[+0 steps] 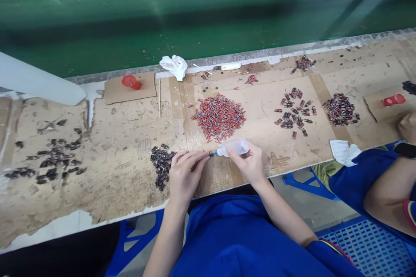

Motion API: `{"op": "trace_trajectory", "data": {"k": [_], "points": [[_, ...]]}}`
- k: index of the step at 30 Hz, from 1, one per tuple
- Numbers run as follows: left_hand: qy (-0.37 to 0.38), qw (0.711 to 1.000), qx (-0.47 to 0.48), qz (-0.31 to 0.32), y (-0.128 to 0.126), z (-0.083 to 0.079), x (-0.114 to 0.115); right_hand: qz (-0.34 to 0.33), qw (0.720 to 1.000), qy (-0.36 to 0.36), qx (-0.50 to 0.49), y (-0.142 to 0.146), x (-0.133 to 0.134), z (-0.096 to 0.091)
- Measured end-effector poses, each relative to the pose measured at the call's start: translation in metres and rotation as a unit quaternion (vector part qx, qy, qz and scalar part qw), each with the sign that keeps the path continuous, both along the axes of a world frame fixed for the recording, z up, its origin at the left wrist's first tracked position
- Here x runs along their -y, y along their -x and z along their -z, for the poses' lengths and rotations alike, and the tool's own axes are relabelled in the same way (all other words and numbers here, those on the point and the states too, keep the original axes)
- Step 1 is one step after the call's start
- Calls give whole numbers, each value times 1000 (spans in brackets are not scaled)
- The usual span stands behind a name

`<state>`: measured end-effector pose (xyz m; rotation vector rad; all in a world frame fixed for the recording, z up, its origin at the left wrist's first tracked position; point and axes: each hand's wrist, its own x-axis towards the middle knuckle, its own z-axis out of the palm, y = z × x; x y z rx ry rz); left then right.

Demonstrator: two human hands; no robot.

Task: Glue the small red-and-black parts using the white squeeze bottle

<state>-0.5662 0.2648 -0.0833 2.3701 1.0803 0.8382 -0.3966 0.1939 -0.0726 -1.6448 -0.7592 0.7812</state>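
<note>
Right hand [251, 165] on a squeeze bottle [239, 146], left hand [186, 171] on a tiny dark part [212, 154]
The right's curled around the bottle, which is tipped sideways with its nozzle at the part; can't tell if they touch. The left's pinching that part in its fingertips, just over the worktable [123, 138]. A dark pile [160, 166] sits right beside the left hand, a big red-and-silver pile [219, 117] just past the bottle, then a crumpled tissue [174, 67] and a red cup [131, 82] farther back.
</note>
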Motion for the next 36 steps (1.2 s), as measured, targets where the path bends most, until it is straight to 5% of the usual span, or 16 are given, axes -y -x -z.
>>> {"op": "trace_trajectory", "data": {"k": [24, 30, 36], "points": [[10, 1000, 9, -18, -3, -1, 2, 10, 1000, 7, -21, -1, 2, 2], [55, 998, 18, -6, -1, -1, 1, 125, 989, -44, -58, -19, 8, -1], [50, 999, 9, -16, -9, -7, -11, 234, 962, -25, 140, -55, 26, -1]]}}
